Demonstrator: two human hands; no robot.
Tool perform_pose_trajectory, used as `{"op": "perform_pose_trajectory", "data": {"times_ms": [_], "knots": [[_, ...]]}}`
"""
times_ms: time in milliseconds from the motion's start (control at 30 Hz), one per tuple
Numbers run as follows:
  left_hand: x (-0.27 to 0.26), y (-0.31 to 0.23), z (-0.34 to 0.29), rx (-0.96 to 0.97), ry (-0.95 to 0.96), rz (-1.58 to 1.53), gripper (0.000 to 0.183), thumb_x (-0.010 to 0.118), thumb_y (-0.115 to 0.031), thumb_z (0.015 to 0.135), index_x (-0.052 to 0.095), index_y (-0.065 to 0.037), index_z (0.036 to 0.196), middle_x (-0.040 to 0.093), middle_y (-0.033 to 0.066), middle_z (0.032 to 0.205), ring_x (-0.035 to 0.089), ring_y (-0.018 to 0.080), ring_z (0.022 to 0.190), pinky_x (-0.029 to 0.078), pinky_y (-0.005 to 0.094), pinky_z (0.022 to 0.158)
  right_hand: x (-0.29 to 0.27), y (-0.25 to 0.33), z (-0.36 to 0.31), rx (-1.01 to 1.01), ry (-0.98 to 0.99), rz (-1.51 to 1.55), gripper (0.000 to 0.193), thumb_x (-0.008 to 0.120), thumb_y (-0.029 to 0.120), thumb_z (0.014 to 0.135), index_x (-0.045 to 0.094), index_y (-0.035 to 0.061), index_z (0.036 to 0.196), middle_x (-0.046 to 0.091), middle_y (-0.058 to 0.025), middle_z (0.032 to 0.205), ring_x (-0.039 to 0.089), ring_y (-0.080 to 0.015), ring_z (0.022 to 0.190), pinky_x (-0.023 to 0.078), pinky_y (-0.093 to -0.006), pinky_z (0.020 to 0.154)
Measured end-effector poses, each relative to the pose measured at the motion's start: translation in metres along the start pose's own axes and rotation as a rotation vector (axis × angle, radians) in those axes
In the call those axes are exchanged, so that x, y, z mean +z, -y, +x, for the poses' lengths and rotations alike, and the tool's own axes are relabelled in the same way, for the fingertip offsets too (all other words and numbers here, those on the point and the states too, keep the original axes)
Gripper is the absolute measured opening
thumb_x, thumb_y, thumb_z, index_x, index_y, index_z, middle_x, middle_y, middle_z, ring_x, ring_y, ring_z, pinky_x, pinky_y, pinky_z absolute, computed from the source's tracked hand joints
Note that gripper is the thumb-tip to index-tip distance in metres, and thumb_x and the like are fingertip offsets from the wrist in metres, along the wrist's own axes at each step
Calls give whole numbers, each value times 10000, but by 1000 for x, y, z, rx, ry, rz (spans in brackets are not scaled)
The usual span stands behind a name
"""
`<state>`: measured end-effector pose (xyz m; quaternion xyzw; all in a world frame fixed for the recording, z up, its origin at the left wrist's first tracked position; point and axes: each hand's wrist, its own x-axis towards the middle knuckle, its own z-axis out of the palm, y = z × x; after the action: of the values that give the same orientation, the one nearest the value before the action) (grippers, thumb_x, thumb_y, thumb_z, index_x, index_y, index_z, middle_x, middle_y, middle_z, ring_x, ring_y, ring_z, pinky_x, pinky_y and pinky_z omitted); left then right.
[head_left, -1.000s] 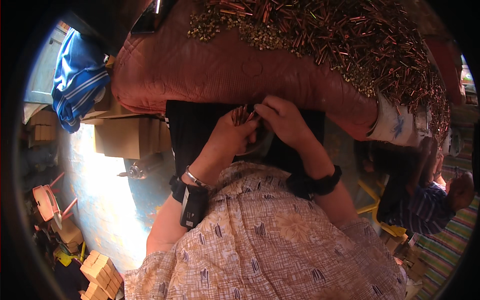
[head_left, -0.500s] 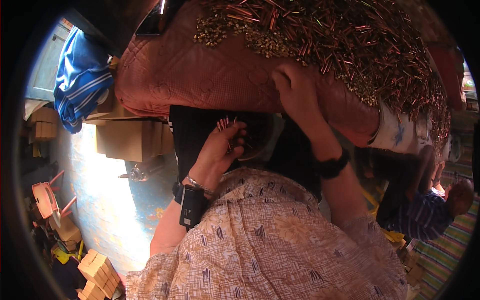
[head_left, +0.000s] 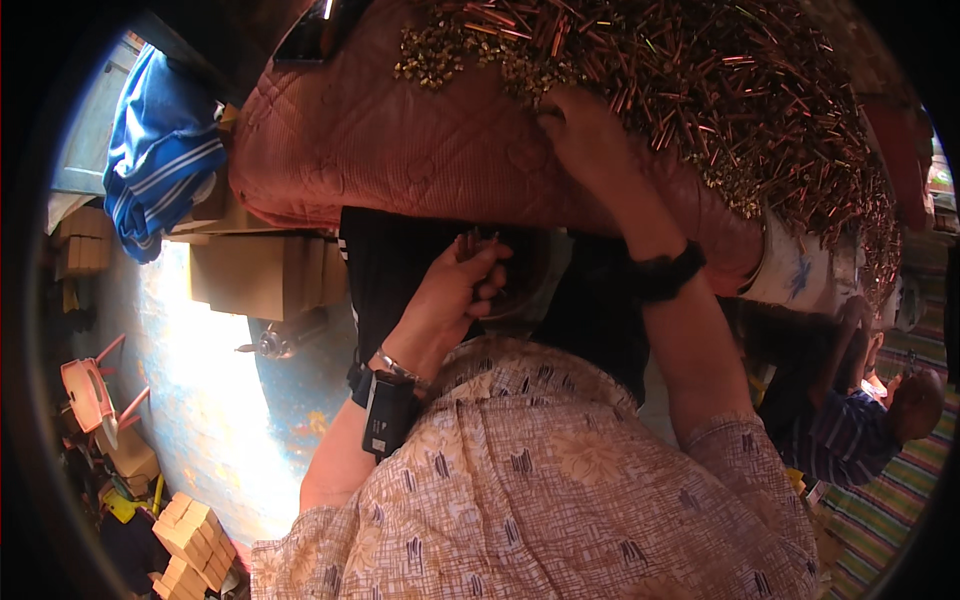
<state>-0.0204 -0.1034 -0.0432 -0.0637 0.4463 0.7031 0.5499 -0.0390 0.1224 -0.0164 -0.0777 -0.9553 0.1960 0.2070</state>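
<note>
A large heap of thin copper-coloured metal tubes lies on a reddish quilted cloth that covers the table. My right hand reaches up onto the near edge of the heap, fingers curled among the tubes; whether it grips any is hidden. My left hand stays low over my lap, shut on a small bundle of tubes that stick up from the fist. A black band is on my right wrist and a black device on my left.
A blue striped cloth hangs at the upper left above cardboard boxes. Small wooden blocks lie on the floor at the lower left. Another person in a striped shirt sits at the right.
My right hand has left my left hand and risen from my lap up to the heap on the cloth. My left hand has stayed low, still holding its bundle.
</note>
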Motion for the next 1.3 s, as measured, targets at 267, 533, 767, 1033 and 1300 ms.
{"op": "perform_pose_trajectory", "data": {"times_ms": [267, 533, 767, 1033, 1300], "knots": [[11, -7, -4, 61, -20, 151, 111, 497, -179, 885, 478, -76, 921, 523, 14, 720, 409, 46, 553, 284, 158, 427, -14, 24, -27, 102, -82, 127, 146, 550, 83, 769, 514, 3, 886, 568, -174, 819, 568, -321, 711, 451, -378, 641], [22, -7, -11, 123, 7, 144, 86, 511, -147, 873, 484, -66, 877, 526, 19, 715, 447, 49, 583, 303, 151, 429, -32, 49, -89, 519, 254, 970, 145, 536, 99, 820, 552, 23, 943, 536, 6, 740, 477, -48, 635, 379, -186, 558], [25, -6, -20, 120, 24, 186, 84, 516, -141, 871, 486, -64, 883, 525, 17, 700, 429, 42, 549, 285, 150, 406, -36, 55, -105, 610, 297, 1099, 154, 524, 98, 831, 563, 28, 962, 533, 6, 742, 469, -54, 614, 385, -188, 554], [27, -5, -22, 131, 82, 153, 85, 524, -135, 870, 483, -65, 893, 527, 21, 683, 397, 28, 497, 256, 146, 379, -34, 53, -112, 677, 279, 1293, 149, 521, 97, 839, 565, 28, 964, 533, 2, 746, 480, -69, 623, 412, -205, 578], [31, -7, -27, 109, 66, 129, 99, 540, -113, 850, 473, -55, 893, 533, 37, 661, 406, 42, 469, 263, 160, 364, -32, 50, -116, 709, 257, 1604, 158, 502, 105, 866, 527, 12, 992, 543, -32, 749, 496, -96, 610, 413, -226, 559]]}}
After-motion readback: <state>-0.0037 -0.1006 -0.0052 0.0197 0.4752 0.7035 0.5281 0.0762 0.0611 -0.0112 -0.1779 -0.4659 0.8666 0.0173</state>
